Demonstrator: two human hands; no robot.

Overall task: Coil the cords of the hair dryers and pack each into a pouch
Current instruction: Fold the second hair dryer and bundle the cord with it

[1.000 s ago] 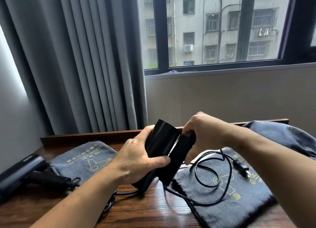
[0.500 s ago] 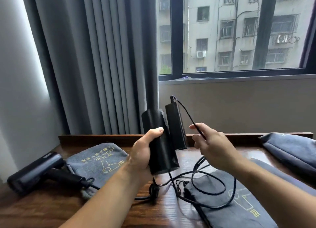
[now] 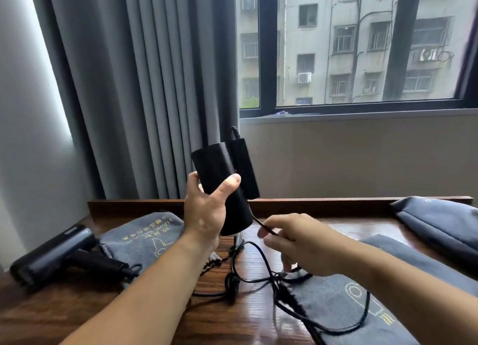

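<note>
My left hand (image 3: pixel 207 210) grips a black folded hair dryer (image 3: pixel 222 179) upright above the wooden table (image 3: pixel 232 324), its handle folded against the barrel. The dryer's black cord (image 3: pixel 258 222) runs down from the handle to my right hand (image 3: pixel 297 244), which pinches it just below the barrel. The rest of the cord lies in loose loops on the table and over a grey pouch (image 3: pixel 344 308) at the front right. A second black hair dryer (image 3: pixel 59 251) lies at the left beside another grey pouch (image 3: pixel 144 236).
A dark grey pouch (image 3: pixel 439 223), filled, lies at the far right by the table's raised back edge (image 3: pixel 310 202). Grey curtains (image 3: pixel 129 86) hang behind the left side, with a window above the back wall.
My left hand lifted the dryer higher and stood it upright. My right hand left the handle, took the cord, and slid down it to just below the barrel.
</note>
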